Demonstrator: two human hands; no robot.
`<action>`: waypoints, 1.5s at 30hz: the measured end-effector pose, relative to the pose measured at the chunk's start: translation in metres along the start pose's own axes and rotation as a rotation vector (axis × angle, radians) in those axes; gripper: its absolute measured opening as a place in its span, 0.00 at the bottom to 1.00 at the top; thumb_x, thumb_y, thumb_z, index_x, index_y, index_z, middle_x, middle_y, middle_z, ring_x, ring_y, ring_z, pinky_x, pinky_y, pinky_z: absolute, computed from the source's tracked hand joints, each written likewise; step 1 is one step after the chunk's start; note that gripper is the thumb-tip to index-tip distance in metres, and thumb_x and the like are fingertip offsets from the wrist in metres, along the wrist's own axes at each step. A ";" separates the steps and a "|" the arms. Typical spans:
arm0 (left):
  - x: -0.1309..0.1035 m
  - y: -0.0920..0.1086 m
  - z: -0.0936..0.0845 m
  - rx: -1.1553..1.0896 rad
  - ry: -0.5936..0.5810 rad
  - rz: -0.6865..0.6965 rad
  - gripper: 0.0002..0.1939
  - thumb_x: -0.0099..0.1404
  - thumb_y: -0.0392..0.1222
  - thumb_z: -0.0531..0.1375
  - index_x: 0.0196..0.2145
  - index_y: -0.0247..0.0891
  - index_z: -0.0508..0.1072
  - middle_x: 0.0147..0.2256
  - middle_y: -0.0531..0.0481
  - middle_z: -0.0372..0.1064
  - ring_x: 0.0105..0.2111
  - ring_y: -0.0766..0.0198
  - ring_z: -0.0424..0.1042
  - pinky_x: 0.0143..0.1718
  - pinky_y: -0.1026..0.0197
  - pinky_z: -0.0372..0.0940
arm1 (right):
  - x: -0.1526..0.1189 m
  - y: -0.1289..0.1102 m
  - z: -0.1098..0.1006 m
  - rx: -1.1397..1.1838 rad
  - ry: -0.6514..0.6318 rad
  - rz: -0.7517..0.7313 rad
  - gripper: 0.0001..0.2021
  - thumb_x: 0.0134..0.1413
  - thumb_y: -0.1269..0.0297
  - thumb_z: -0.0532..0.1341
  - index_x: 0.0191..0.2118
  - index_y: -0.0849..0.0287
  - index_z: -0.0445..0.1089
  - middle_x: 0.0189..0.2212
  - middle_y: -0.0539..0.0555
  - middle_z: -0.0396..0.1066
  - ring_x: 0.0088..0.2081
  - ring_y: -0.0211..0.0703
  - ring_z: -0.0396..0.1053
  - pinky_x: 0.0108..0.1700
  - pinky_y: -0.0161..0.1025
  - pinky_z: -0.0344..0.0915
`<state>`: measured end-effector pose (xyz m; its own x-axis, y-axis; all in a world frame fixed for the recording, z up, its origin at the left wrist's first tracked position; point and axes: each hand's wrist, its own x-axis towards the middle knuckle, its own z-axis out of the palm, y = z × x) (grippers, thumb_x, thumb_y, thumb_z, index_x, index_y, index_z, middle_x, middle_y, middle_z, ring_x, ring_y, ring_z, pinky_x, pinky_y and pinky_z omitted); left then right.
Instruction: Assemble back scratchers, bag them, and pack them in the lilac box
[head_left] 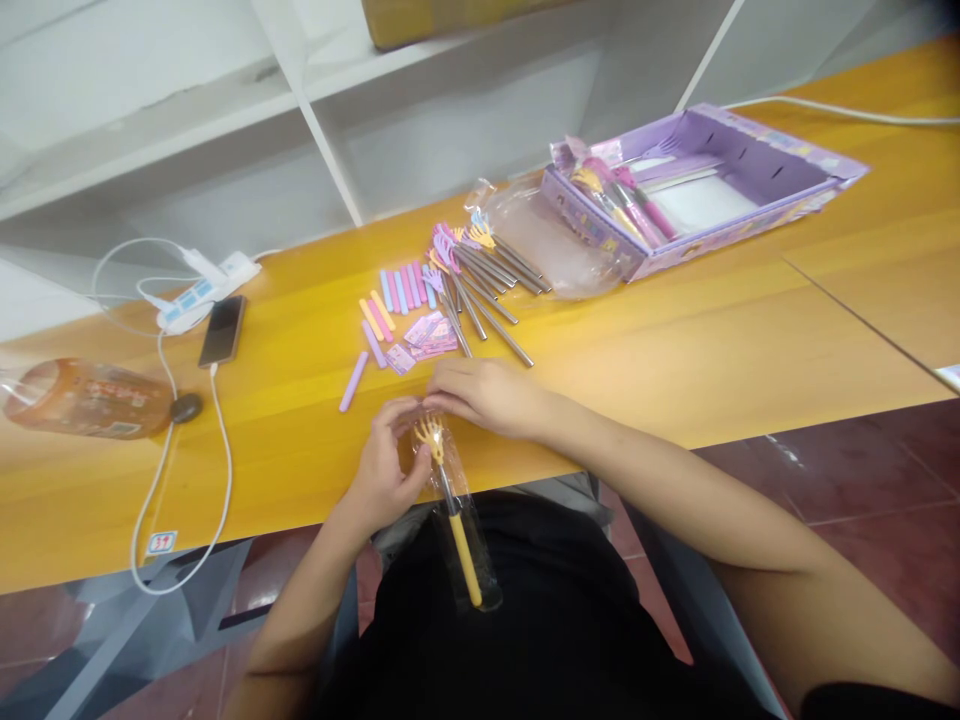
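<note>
A yellow back scratcher (466, 560) with a metal shaft lies inside a clear plastic bag (480, 540), its claw end up toward my hands and its handle over my lap. My left hand (384, 465) is closed on the bag's upper edge, the thumb beside the claw. Above the claw, my right hand (487, 395) has its fingers pinched at the bag's top edge, touching the left fingertips. Just beyond lie printed cards (431, 335), loose coloured handles (405, 288) and a pile of back scratchers with bare metal shafts (487, 275).
A purple box (750, 225) at the back right holds packed back scratchers, with a clear plastic bag (555, 235) against it. To the left are a power strip (206, 290), a phone (223, 330) on a white cable, and an orange-tinted bottle (97, 398). White shelving (322, 150) stands behind.
</note>
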<state>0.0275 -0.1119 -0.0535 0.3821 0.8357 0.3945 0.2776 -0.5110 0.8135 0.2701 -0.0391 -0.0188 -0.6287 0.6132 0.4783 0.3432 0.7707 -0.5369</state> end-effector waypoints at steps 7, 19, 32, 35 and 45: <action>-0.001 0.001 -0.003 -0.041 0.000 -0.001 0.27 0.79 0.38 0.61 0.71 0.49 0.62 0.67 0.38 0.63 0.69 0.49 0.69 0.70 0.39 0.71 | 0.000 0.000 0.003 0.004 0.038 0.023 0.11 0.80 0.58 0.60 0.46 0.58 0.76 0.37 0.54 0.78 0.38 0.44 0.73 0.40 0.39 0.63; 0.004 0.002 0.001 -0.106 0.182 -0.011 0.22 0.80 0.38 0.61 0.68 0.47 0.64 0.56 0.42 0.80 0.57 0.57 0.83 0.59 0.51 0.79 | -0.001 -0.004 0.005 0.000 -0.054 0.069 0.13 0.77 0.56 0.65 0.41 0.59 0.74 0.30 0.50 0.75 0.31 0.40 0.70 0.34 0.37 0.55; 0.003 0.012 -0.003 0.102 0.362 -0.192 0.13 0.76 0.51 0.67 0.47 0.39 0.79 0.40 0.46 0.87 0.40 0.57 0.89 0.45 0.58 0.84 | -0.003 -0.010 0.007 0.120 -0.064 -0.039 0.10 0.78 0.60 0.60 0.43 0.59 0.72 0.30 0.51 0.75 0.29 0.38 0.66 0.33 0.36 0.56; 0.000 0.010 -0.004 0.117 0.327 -0.194 0.11 0.79 0.49 0.64 0.48 0.39 0.79 0.42 0.46 0.87 0.42 0.57 0.89 0.47 0.57 0.83 | -0.002 -0.010 0.003 0.200 -0.083 -0.045 0.05 0.72 0.65 0.61 0.41 0.58 0.71 0.29 0.49 0.74 0.28 0.37 0.66 0.33 0.35 0.58; 0.008 0.020 -0.010 -0.120 0.073 -0.282 0.15 0.77 0.52 0.66 0.52 0.40 0.76 0.44 0.44 0.84 0.43 0.58 0.85 0.45 0.58 0.79 | 0.001 -0.019 -0.016 0.461 -0.076 0.092 0.07 0.61 0.67 0.63 0.34 0.55 0.64 0.23 0.44 0.69 0.24 0.36 0.67 0.29 0.34 0.61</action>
<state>0.0276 -0.1136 -0.0303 0.2398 0.9554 0.1726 0.2556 -0.2336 0.9381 0.2748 -0.0502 0.0029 -0.6650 0.6478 0.3716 0.0650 0.5459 -0.8354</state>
